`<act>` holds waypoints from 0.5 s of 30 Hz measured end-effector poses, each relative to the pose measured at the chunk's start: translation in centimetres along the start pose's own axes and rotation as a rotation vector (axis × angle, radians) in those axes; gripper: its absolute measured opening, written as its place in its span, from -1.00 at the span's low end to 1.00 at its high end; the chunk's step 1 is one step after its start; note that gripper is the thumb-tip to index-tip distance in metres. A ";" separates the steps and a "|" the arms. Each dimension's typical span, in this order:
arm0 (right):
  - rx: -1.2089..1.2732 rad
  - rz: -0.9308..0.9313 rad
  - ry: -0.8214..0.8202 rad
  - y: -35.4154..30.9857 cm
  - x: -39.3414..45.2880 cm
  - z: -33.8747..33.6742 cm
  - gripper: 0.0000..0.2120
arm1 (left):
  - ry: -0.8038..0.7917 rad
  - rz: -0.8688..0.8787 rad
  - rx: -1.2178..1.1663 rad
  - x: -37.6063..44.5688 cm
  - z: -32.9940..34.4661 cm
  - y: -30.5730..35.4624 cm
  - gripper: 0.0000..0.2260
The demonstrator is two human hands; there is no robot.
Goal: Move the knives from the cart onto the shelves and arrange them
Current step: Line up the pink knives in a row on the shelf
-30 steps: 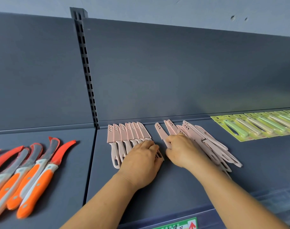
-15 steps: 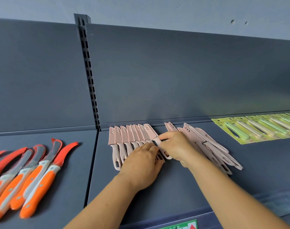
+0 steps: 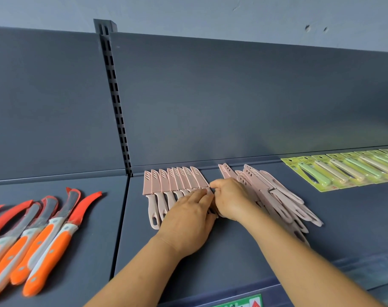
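Nearest the viewer, two bare forearms are being extended up onto a dark grey shelf (image 3: 221, 247). The left hand (image 3: 186, 220) is being laid flat, fingers straight, over the handles at the right end of a neat row of pink sheathed knives (image 3: 173, 185), which is fanning out just beyond and to the left of its fingertips. Touching it on its right, the right hand (image 3: 230, 200) is being held with fingers curled, and the last knife in the row (image 3: 199, 179) is being pinched at the join of sheath and handle. Just right of and partly under the right hand, a loose pile of pink knives (image 3: 277, 196) is lying overlapped and askew, its handles pointing toward the shelf's front edge. Well to the left of the left hand, on the neighbouring shelf panel, orange-handled knives (image 3: 40, 247) with curved red-sheathed blades are lying side by side. Far to the right of the right hand, green carded packs (image 3: 334, 171) are being kept in an overlapping row. Beyond the hands, the grey back panel (image 3: 233, 103) and a slotted upright (image 3: 116, 103) are standing.
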State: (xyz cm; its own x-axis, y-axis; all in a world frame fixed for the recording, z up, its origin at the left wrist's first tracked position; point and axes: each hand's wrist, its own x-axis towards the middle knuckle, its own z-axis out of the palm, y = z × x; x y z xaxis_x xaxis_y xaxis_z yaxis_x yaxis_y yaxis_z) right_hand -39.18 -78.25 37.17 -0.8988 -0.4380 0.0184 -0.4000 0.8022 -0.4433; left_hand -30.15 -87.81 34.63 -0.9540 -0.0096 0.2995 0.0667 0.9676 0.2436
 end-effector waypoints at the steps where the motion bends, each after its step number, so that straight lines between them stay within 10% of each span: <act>1: -0.059 -0.002 0.037 0.4 -0.1 -0.2 -0.67 | -0.015 0.024 0.014 0.1 0.2 -0.1 -0.57; 6: -0.356 -0.001 0.056 3.2 -1.4 -1.2 -0.69 | -0.096 0.107 0.063 0.4 1.0 -0.5 -0.34; 15: -0.273 -0.118 0.082 3.8 -1.6 -0.9 -0.73 | -0.068 0.099 0.038 0.3 0.5 -0.1 -0.61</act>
State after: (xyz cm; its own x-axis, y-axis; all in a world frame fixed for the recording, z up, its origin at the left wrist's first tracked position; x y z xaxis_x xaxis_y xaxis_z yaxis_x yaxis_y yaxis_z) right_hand -39.47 -74.12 36.29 -0.8502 -0.5093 0.1330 -0.5260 0.8319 -0.1769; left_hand -30.55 -87.75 34.27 -0.9611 0.1026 0.2565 0.1518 0.9719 0.1799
